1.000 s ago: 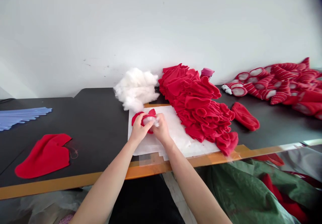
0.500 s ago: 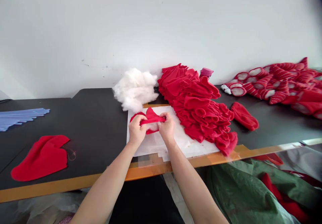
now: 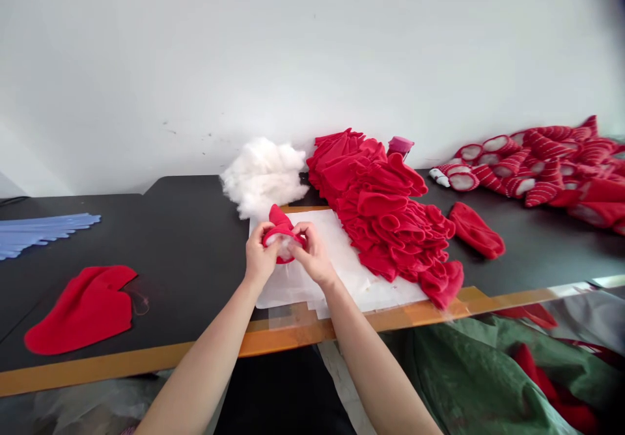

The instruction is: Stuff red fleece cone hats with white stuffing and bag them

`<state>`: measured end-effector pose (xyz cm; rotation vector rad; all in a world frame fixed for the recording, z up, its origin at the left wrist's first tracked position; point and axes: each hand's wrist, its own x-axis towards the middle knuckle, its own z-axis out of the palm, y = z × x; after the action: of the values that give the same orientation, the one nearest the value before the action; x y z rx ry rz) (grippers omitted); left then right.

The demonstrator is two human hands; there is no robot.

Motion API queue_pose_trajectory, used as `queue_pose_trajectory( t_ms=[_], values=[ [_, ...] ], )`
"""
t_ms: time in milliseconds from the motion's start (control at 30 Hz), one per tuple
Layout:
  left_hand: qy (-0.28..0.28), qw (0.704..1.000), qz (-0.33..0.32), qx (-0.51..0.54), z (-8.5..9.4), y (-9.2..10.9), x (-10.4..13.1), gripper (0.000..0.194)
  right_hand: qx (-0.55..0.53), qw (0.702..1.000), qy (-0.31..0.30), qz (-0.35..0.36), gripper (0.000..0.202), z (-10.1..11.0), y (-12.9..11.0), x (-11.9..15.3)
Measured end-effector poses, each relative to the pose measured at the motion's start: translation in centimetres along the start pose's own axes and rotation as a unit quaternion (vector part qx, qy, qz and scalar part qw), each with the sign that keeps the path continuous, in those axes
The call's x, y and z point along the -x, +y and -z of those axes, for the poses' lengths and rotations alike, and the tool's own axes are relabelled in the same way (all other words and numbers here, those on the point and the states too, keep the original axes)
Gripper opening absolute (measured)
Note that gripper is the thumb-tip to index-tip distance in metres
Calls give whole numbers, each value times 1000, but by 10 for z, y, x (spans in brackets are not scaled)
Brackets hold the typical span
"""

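Observation:
Between my hands is a small red fabric pouch, its round mouth turned toward me and white fluffy stuffing showing inside. My left hand grips the left side of the rim, with the thumb at the opening. On the right side, my right hand pinches the rim, its thumb pressed in at the stuffing. Both hands are above a white paper sheet. Just behind them sits a heap of white fibre filling.
A tall pile of red fabric pieces stands right of my hands, with one separate red piece beyond it. Striped stuffed pieces lie far right. At left are a flat red piece and blue strips. A green bag hangs below the edge.
The pouch's mouth, stretched wide and flat before, is now rounder and turned toward me. My hands have drawn closer together, with the thumbs at the stuffing.

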<state>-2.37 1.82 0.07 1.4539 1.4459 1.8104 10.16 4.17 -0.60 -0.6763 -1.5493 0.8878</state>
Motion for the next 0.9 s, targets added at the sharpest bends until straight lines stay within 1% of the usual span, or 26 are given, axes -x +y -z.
queue_pose_trajectory(
  t_ms=[67,100,167,233,267,333,400,467,500,533,567,667,700,767,833,900],
  values=[
    [-7,998,-40,-36,3,-1,0,14,-59,997,-9,-45,22,0,-1,-1],
    [-15,996,-65,-54,3,0,0,13,-53,997,1,-56,20,1,0,-2],
    [-22,990,-104,-91,4,0,0,16,23,998,45,-48,12,1,3,-3],
    [-12,986,-114,-118,4,0,0,21,105,989,99,-33,11,2,7,-4],
    [-9,986,-109,-123,4,0,0,23,124,985,118,-31,14,2,8,-5],
    [-21,991,-88,-103,2,-1,-1,23,107,984,134,-39,16,4,10,-6],
    [-55,997,-54,-27,1,-1,-1,24,55,986,149,-55,15,6,9,-7],
    [-86,994,-17,68,-1,-1,-1,29,10,981,181,-67,15,7,7,-8],
    [-95,991,-3,97,-1,0,-1,30,-4,979,193,-69,16,8,6,-8],
    [-98,990,3,104,-1,0,-1,28,-14,979,193,-68,16,7,5,-8],
    [-96,992,4,88,-1,1,0,24,-25,981,182,-65,16,7,3,-8],
    [-69,997,-18,-17,-1,3,1,12,-66,989,111,-65,24,2,-1,-5],
    [-67,996,-30,-44,0,3,1,11,-79,990,88,-74,29,0,-2,-4],
    [-80,992,-56,-81,0,3,1,13,-85,990,54,-94,33,-2,-3,-2],
    [-91,988,-72,-103,0,1,1,16,-57,992,46,-106,29,-2,-2,-2],
    [-67,990,-58,-107,0,-3,-1,14,-15,991,75,-106,24,0,-1,-4]
  ],
)
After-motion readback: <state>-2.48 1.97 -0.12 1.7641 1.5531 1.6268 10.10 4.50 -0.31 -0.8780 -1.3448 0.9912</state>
